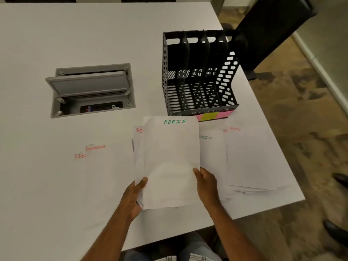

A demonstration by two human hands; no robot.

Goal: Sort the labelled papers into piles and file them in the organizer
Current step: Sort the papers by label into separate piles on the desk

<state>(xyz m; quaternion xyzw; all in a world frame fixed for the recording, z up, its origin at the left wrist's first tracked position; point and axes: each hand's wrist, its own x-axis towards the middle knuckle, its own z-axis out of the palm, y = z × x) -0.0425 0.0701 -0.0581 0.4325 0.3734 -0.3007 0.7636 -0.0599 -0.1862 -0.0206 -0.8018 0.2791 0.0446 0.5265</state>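
Finance pile (105, 162), left on table (56, 185): loose sheets, red lettering, flat, apart from hands; left hand (134, 196), thumb over lower left edge of held stack (140, 161), fingers curled beneath; ADMIN sheet (171, 157), topmost, green label, lifted off stack; right hand (205, 180), pinching its lower right edge; light, limp, likely to sag and slide, best taken at an edge or under the middle; ADMIN pile (212, 159), then sports pile (252, 159), flat near table's right edge; organizer (197, 72), black, slotted, upright behind, no papers visible inside.
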